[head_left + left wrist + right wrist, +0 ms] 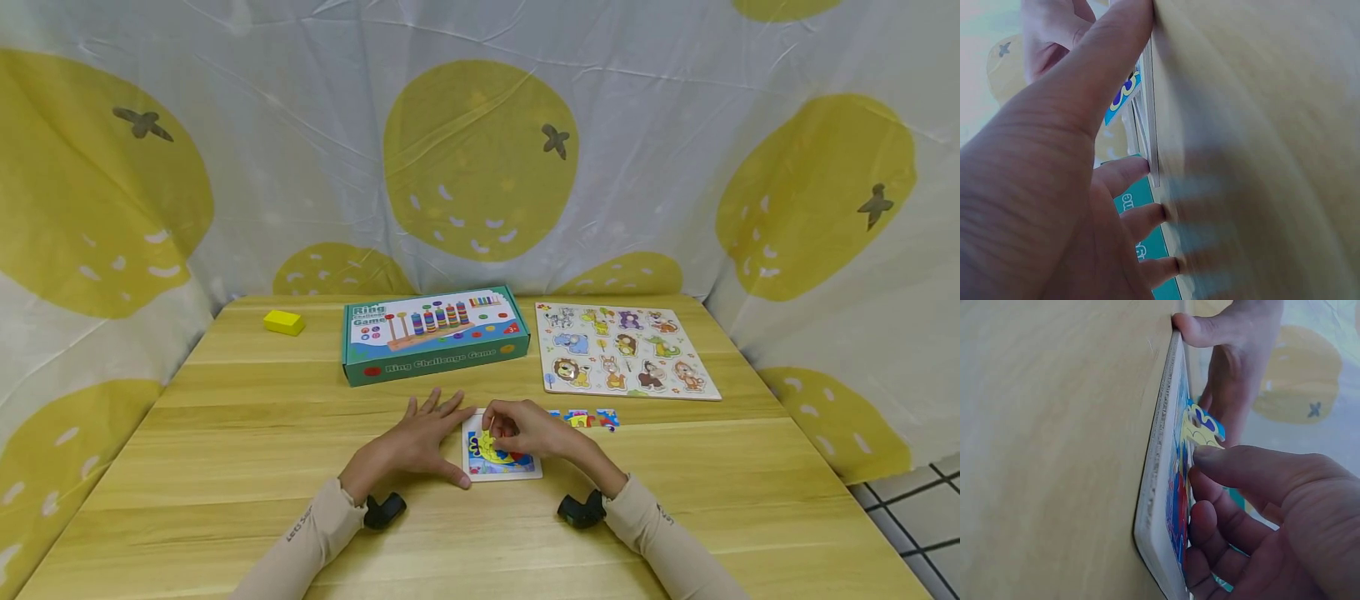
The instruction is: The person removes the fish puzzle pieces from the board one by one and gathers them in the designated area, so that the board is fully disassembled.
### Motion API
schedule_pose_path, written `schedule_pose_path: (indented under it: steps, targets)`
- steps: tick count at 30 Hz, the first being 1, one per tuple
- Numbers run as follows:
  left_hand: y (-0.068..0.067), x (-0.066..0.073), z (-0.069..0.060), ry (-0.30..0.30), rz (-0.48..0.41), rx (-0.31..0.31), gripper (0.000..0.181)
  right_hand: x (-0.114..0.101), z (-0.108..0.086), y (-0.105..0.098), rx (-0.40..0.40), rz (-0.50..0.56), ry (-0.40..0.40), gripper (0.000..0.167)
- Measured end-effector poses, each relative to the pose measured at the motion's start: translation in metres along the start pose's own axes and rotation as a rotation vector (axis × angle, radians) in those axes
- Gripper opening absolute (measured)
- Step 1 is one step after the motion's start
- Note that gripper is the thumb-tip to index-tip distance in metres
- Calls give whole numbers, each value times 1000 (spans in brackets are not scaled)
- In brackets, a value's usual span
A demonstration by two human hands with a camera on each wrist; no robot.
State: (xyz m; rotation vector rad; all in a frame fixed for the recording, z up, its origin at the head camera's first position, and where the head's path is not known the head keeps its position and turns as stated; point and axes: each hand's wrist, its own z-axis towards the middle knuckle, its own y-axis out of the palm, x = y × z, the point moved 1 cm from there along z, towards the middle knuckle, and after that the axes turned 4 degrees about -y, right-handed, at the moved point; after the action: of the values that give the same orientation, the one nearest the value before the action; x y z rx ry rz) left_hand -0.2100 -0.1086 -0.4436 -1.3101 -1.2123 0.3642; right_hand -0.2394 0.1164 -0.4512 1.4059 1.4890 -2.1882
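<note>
A small square jigsaw tray (pixel 504 477) with a white border and a colourful sea picture lies near the table's middle. With its thumb and index finger my right hand (pixel 534 429) pinches a yellow and blue jigsaw piece (pixel 1209 428) over the tray. In the right wrist view this piece stands tilted up from the picture; whether its lower edge touches the tray is hidden. My left hand (pixel 422 437) has its fingers spread on the table, with thumb and index finger at the tray's left corners. Several loose jigsaw pieces (pixel 579 418) lie behind my right hand.
A green Ring Challenge Game box (pixel 438 358) stands behind the hands. To its right lies an animal peg puzzle board (pixel 626 350). A yellow block (pixel 284 322) sits at the far left. Patterned cloth (pixel 645 167) hangs behind the wooden table (pixel 225 467).
</note>
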Motion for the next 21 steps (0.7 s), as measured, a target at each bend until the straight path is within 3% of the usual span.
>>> schedule_pose_path:
  steps: [12,21]
  targets:
    - [1,-1,1,-3,-5,1,104,1,0,0,25,26,24,15]
    - [1,-2,1,-5,0,-5,105,-13,-3,-2,14,62,37,17]
